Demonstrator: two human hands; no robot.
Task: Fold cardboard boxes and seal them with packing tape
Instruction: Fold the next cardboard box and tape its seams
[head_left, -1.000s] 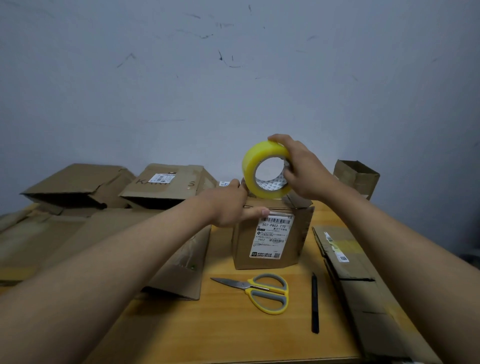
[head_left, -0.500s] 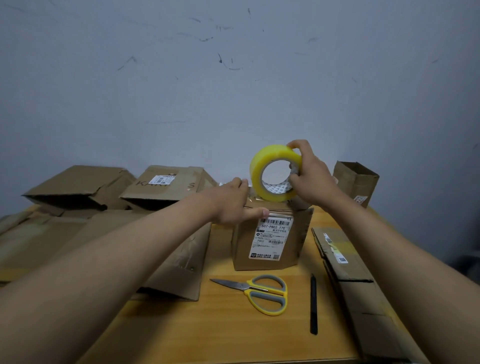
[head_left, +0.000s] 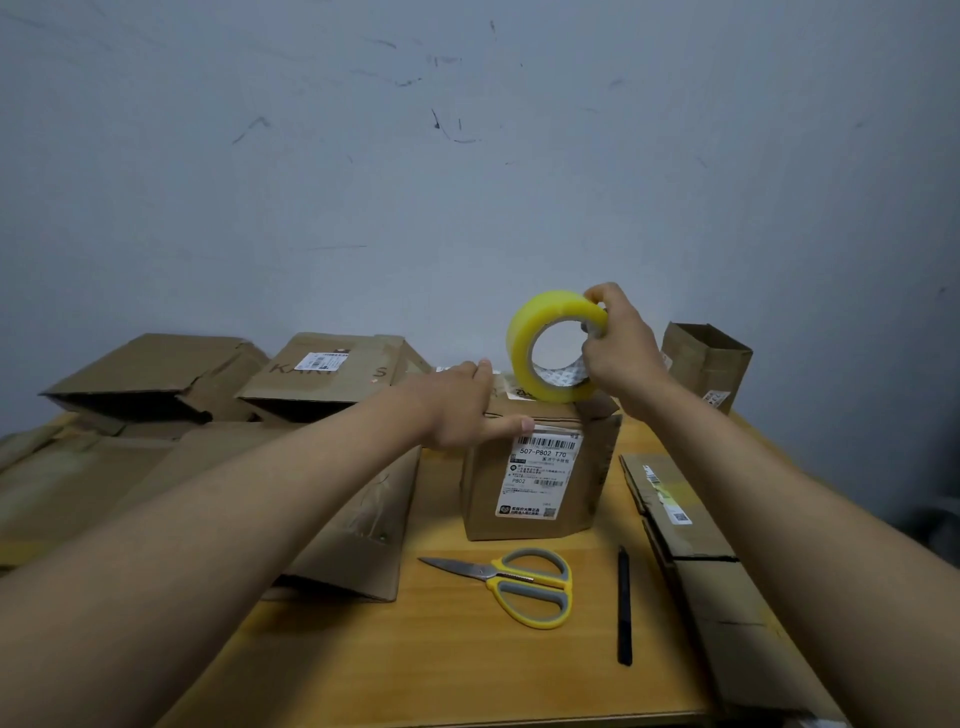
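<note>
A small brown cardboard box (head_left: 597, 467) with a white shipping label stands in the middle of the wooden table. My left hand (head_left: 457, 410) lies flat on the box's top, thumb stretched along the front upper edge, fingers straight. My right hand (head_left: 618, 348) grips a yellowish roll of packing tape (head_left: 524, 332) upright, its lower rim touching the far right part of the box top. A short strip of clear tape runs from the roll across the top toward my left hand.
Yellow-and-grey scissors (head_left: 519, 582) and a black pen (head_left: 624, 605) lie in front of the box. Flattened cardboard (head_left: 680, 525) lies along the right edge; folded boxes (head_left: 332, 374) are stacked at the left and back. A small open box (head_left: 706, 364) stands at the far right by the wall.
My right hand has carried the tape roll to the right across the box top and tilted it more upright. My left hand has stayed pressed on the box.
</note>
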